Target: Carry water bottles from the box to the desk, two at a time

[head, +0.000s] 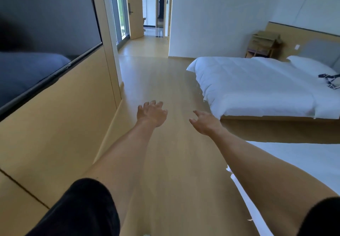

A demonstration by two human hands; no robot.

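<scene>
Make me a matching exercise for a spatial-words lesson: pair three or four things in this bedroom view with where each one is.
Things:
1. dark flat television screen
2. dark patterned cloth
3. small light wooden rack
4. left hand

Places:
A. in the corner beside the headboard
B. over the bare wooden floor, holding nothing
C. on the wall at the left
D. on the white bed, near the pillow

Pairs: 1-C, 2-D, 3-A, 4-B

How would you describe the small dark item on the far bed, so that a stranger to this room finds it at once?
Start from the far bed, the one with the white cover and a grey headboard. Look toward its head end, just below the white pillow. There lies a crumpled piece of dark and white fabric, the only dark, patterned thing on the plain white bedding.
</scene>
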